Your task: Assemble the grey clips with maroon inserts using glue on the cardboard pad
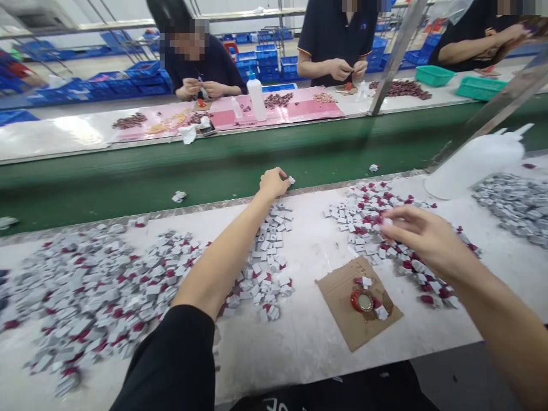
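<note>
My left hand (273, 184) reaches out to the green belt's near edge, its fingers pinched on a small white-grey piece (291, 181). Above the right-hand pile of grey and dark-red pieces (363, 200), my right hand (413, 231) pinches a small white and dark-red piece (386, 222), partly hidden by the fingers. Between my arms lies a cardboard square (342, 302). On it rests a bottle cap (365, 302) smeared with orange-red stuff, with two small grey and dark-red pieces beside it.
A large pile of similar pieces (85, 291) spreads to the left. At right lie a white bottle (475, 162) and a heap of grey pieces (514, 202). The green belt (214, 177) carries a few pieces. Across it, several people work at a bench with a white bottle (256, 98).
</note>
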### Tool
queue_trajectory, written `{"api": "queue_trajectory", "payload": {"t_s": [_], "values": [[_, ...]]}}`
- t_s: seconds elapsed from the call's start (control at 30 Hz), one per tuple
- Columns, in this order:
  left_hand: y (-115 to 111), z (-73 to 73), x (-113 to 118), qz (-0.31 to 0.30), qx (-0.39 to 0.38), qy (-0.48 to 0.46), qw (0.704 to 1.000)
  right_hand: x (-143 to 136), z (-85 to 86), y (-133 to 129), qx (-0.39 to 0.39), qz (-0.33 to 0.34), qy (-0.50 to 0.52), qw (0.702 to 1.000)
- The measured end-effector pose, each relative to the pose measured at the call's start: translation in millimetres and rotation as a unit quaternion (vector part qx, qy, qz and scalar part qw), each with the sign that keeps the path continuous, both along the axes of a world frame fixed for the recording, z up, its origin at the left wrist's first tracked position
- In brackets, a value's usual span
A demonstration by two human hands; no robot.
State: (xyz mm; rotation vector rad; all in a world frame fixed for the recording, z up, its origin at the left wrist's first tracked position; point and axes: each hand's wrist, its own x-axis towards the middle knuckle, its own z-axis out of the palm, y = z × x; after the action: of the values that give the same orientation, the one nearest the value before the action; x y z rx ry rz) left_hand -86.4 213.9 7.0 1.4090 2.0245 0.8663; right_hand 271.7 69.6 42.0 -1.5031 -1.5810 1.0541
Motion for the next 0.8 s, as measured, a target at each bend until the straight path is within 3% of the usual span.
{"api": "queue_trajectory", "payload": {"t_s": [0.1, 0.2, 0.27, 0.3, 0.4, 0.47, 0.57, 0.8], "values": [[-36.7, 11.2, 5.1, -0.002, 0.048, 0.037, 0.998, 40.2, -14.4, -45.4, -0.038, -0.043, -0.011, 0.998], [-92.8, 23.9, 32.3, -0.092, 0.076, 0.030, 0.992, 45.1, -25.9, -79.5, -0.031, -0.061, 0.014, 0.998], [-135.7, 33.3, 57.4, -0.264, 0.067, -0.068, 0.960, 28.5, -25.0, -96.3, 0.020, -0.065, 0.036, 0.997], [-156.1, 37.7, 69.6, -0.329, 0.028, -0.134, 0.934, 17.0, -22.5, -102.8, 0.052, -0.062, 0.047, 0.996], [-204.0, 45.9, 96.9, -0.411, -0.069, -0.307, 0.856, -15.5, -13.7, -115.3, 0.128, -0.017, 0.068, 0.989], [-222.0, 45.8, 104.3, -0.401, -0.076, -0.358, 0.840, -27.3, -11.4, -120.1, 0.149, 0.029, 0.070, 0.986], [-235.8, 40.3, 103.4, -0.351, -0.059, -0.364, 0.861, -29.1, -15.4, -126.6, 0.131, 0.067, 0.073, 0.986], [-258.2, 31.6, 107.2, -0.330, -0.072, -0.328, 0.882, -21.6, -29.1, -142.3, 0.101, 0.060, 0.073, 0.990]]}}
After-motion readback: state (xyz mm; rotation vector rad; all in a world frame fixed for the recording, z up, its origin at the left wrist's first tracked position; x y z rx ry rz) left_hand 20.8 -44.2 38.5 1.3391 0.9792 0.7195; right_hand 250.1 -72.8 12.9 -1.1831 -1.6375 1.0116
